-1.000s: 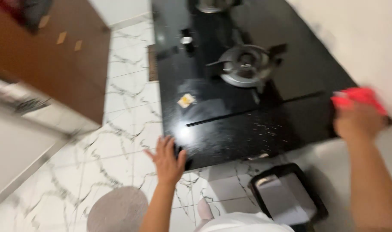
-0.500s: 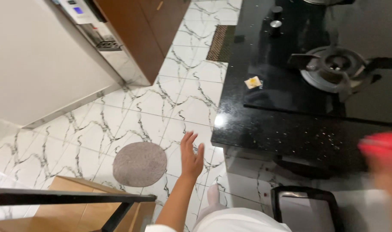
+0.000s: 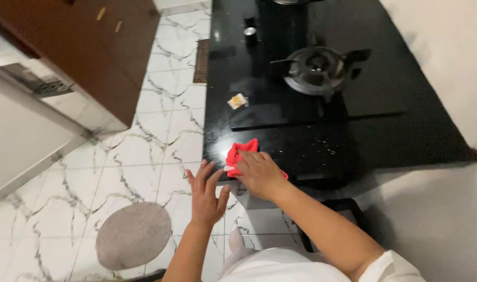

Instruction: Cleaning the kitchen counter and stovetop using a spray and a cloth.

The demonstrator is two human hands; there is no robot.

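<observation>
The right hand (image 3: 257,174) reaches forward and to the left on a bare forearm that runs up from a white sleeve at the lower right, its palm turned down and its fingers curled closed, knuckles up. The left hand (image 3: 206,194) is just beside it and a little lower, held flat with the back showing and all five fingers spread and pointing forward, gripping nothing. Its forearm rises straight from the bottom edge.
</observation>
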